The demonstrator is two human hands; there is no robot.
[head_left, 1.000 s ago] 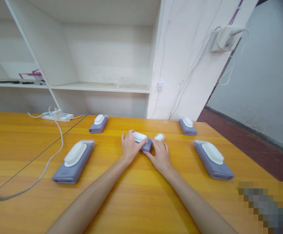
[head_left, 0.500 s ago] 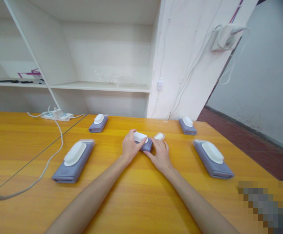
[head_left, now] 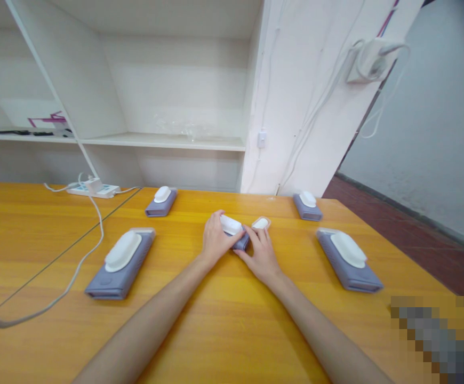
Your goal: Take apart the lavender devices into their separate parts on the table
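Near the table's middle, a grey-purple case (head_left: 240,244) with a white oblong piece (head_left: 231,225) on top lies between my hands. My left hand (head_left: 215,237) is closed around its left side, the thumb pressed along the white piece. At the right end, my right hand (head_left: 262,255) pinches the case between thumb and fingers. My fingers cover much of the case. Just beyond my right fingertips lies a small white oval piece with a pale translucent rim (head_left: 261,223).
Similar grey-purple cases topped with white pieces stand at the near left (head_left: 114,277), far left (head_left: 162,205), far right (head_left: 309,210) and near right (head_left: 354,272). A power strip (head_left: 96,189) sits at the back left; its white cable (head_left: 92,250) crosses the table. Shelves (head_left: 176,141) rise behind.
The white piece on the case has tilted or turned slightly, and my left hand has shifted a little to the right. My right hand has barely moved.
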